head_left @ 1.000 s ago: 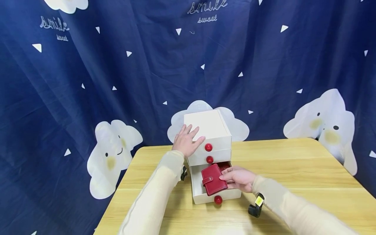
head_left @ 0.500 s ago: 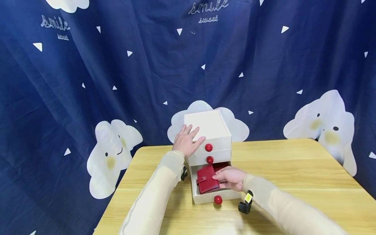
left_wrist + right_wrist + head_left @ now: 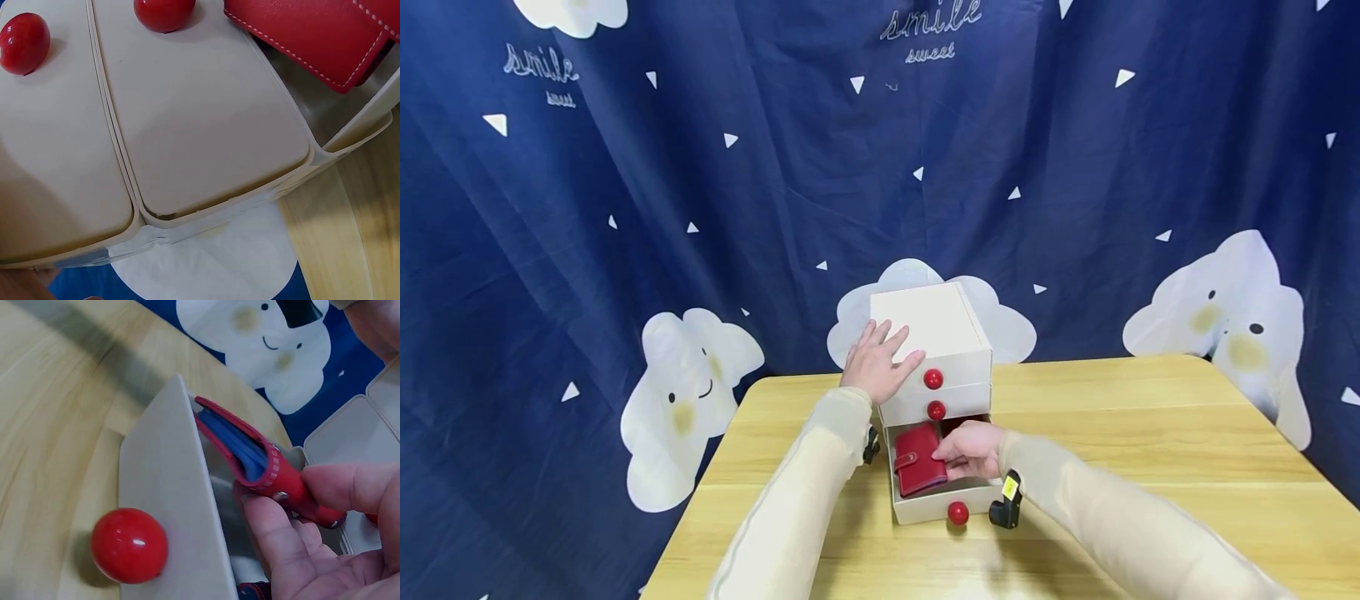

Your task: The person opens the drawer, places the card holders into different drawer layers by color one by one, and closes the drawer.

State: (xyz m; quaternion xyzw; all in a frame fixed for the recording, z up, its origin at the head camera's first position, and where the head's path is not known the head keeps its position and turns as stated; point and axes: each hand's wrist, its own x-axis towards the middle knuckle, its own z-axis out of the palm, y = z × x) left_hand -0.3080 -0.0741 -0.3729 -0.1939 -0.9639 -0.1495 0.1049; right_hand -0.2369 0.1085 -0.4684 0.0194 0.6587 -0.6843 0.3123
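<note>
A white three-drawer box (image 3: 936,321) with red round knobs stands on the table, its bottom drawer (image 3: 917,510) pulled out. My right hand (image 3: 973,450) pinches a red wallet (image 3: 916,471) by its right side, thumb on top and fingers beneath. The wallet, with white stitching and a snap strap, is inside the drawer at the left; blue inner leaves show in the right wrist view. On the box's front left top corner rests my left hand (image 3: 880,367), fingers spread. A second item (image 3: 255,590), dark with red, lies in the drawer, mostly hidden.
The wooden table (image 3: 1120,425) extends to both sides of the box. A dark blue curtain (image 3: 790,167) with white clouds and triangles hangs behind it. Two upper drawers are closed, with red knobs (image 3: 933,379) facing forward. The drawer's own knob (image 3: 957,513) sticks out.
My right hand has carried the wallet leftward and lower, from over the drawer's front right to its left side. My left hand has stayed on the box.
</note>
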